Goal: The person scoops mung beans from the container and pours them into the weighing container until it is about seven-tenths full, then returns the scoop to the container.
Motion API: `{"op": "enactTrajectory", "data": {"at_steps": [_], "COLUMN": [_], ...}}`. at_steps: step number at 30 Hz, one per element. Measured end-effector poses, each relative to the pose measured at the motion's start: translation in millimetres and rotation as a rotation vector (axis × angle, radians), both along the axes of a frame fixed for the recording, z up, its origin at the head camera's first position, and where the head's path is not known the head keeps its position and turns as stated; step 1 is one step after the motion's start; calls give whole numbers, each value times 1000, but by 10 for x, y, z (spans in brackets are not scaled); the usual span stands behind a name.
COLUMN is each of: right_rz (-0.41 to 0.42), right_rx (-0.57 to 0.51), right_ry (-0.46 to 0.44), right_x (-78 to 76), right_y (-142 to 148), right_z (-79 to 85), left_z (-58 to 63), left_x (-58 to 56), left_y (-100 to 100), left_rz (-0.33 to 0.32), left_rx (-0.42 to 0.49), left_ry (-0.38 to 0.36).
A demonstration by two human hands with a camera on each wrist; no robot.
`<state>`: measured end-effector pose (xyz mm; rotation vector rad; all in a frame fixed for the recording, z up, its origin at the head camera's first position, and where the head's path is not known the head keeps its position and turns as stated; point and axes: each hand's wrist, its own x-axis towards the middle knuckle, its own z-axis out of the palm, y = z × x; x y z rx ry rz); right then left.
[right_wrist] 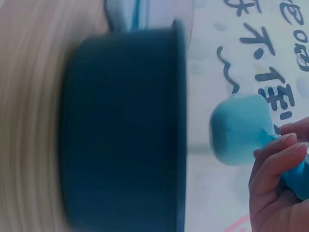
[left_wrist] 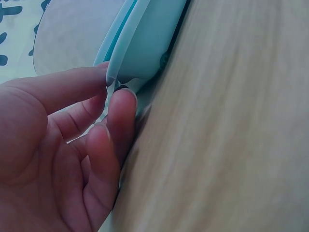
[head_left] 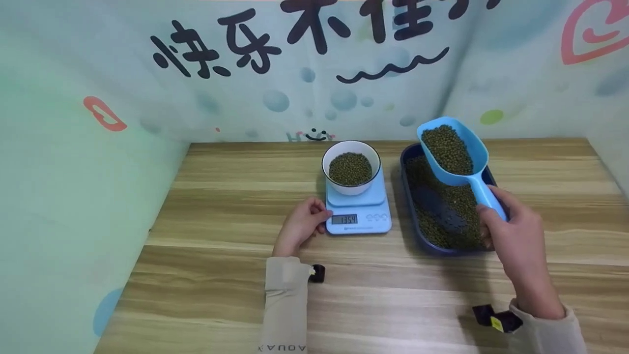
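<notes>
My right hand (head_left: 516,236) grips the handle of a light blue scoop (head_left: 480,147) heaped with small green beans, probably mung beans. The scoop is held above a dark blue tub (head_left: 417,235) of the same beans; the right wrist view shows the tub's side (right_wrist: 120,130) and the scoop's underside (right_wrist: 239,128). To the left, a white bowl (head_left: 351,188) with a dark rim holds beans on a light blue kitchen scale (head_left: 363,227). At the scale's front left edge, my left hand (head_left: 302,221) pinches the rim, thumb on top and fingertips at the side.
The wooden table (head_left: 221,206) runs back to a printed cloth backdrop (head_left: 236,108) with dark lettering. Lit digits show on the scale's display (head_left: 344,219). A strap with a black piece (head_left: 318,273) sits at the left cuff.
</notes>
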<state>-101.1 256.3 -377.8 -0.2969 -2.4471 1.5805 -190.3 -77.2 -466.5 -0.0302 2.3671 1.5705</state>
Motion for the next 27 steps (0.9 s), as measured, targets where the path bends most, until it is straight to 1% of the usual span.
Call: {"op": "enactTrajectory", "data": {"at_steps": [2,6,8,12,16,19,21,23,27], "right_rz": [57,216,282,378,518,586,596,601,623], "right_rx": [-155,-419,-486,-615,-708,-718,-704,-707,-737], "right_ry": [17,80,99,121,142,161,183,224,304], "right_x": [3,-5,-19,-60,-142,-195,-224,-251,-271], "right_y": [-46,-160,-226,-354,-479,-562,-622,-670,-714], "right_z": [30,105,146,247,374,470,527,569,611], "left_z": [-1,-9,-10,-12,-1,16,23,21,-18], "left_x": [-1,-1,1,4,3,-18,-27,-24,22], "left_y": [1,-6,-10,-8,-21,-9,0,2,-7], "left_rz": [0,1,1,5,17,16,13,11,15], "left_rx": [-2,-7,-8,-5,12,23,18,11,5], "left_ry": [5,9,8,3,6,20,31,36,23]}}
